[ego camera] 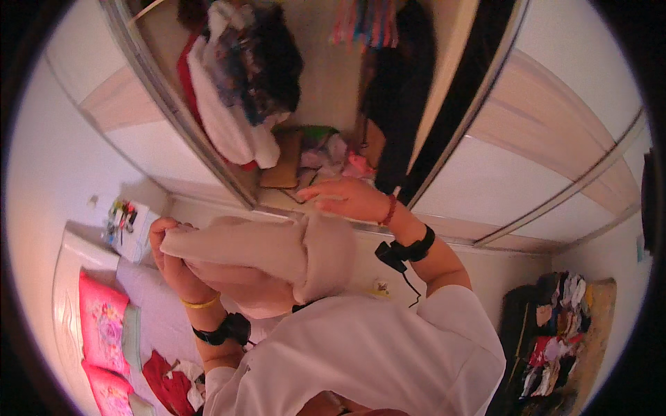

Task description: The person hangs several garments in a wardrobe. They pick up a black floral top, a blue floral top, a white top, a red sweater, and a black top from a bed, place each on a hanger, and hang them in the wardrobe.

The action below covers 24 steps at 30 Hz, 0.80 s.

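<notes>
A light pink, thick fabric garment (250,247) lies bunched and partly folded against the front of the body. My left hand (174,252) grips its far left end, the fingers curled round the cloth. Above the garment's right part, my right hand (346,197) is raised with its fingers spread and nothing held in them. Each forearm wears a black strapped device. Beyond the hands stands an open wardrobe with hanging clothes (250,67) and a loose heap of pink and grey cloth (333,158) at its bottom.
Sliding wardrobe doors (520,182) flank the opening, above a metal floor track. On the left are a bed with red floral pillows (106,322), a red and white clothing pile (169,379) and a white bedside table (138,234) with small items. At right, clothes (556,338) hang or lie on a rack.
</notes>
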### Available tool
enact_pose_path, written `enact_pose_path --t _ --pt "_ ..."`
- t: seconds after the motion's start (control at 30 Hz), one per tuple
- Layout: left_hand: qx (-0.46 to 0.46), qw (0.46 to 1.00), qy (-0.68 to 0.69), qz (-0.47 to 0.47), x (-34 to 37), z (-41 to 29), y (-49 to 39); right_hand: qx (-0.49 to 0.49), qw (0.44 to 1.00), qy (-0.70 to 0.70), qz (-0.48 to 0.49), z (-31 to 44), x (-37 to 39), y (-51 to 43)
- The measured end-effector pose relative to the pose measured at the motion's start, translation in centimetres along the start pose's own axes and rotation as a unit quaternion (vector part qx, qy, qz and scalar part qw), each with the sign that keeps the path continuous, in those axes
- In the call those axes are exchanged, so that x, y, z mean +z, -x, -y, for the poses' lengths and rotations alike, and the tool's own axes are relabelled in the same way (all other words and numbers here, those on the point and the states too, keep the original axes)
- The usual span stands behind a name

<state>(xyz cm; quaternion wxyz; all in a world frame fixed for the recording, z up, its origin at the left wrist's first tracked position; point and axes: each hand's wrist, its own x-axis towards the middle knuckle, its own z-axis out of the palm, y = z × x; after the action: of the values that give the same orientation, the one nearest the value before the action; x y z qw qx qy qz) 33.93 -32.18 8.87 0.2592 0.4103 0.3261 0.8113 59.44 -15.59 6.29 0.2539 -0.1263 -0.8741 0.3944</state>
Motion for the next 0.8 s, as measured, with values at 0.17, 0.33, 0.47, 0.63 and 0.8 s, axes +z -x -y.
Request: enact_pose_path --t 0.17,0.33,0.47,0.63,0.8 --pt "-0.039 0.998 0.030 -0.044 -3.0 3.5 -1.6 0.080 0.979 0.154 -0.105 -5.5 -5.4 1.7" --pt "-0.010 0.999 0.025 -0.045 2.5 8.7 -0.2 0.138 0.835 0.528 -0.063 -15.7 -14.0 5.4" --pt "-0.026 0.997 -0.025 -0.068 6.8 9.8 2.5 0.222 0.672 0.687 0.166 -20.2 -15.7 8.7" --pt "-0.008 0.977 -0.206 -0.058 9.5 10.1 3.7 0.210 0.726 0.645 0.113 -21.7 -15.9 10.6" --pt "-0.013 0.965 -0.263 0.010 11.0 11.3 3.1 0.213 0.741 0.627 0.110 -21.7 -16.8 11.7"
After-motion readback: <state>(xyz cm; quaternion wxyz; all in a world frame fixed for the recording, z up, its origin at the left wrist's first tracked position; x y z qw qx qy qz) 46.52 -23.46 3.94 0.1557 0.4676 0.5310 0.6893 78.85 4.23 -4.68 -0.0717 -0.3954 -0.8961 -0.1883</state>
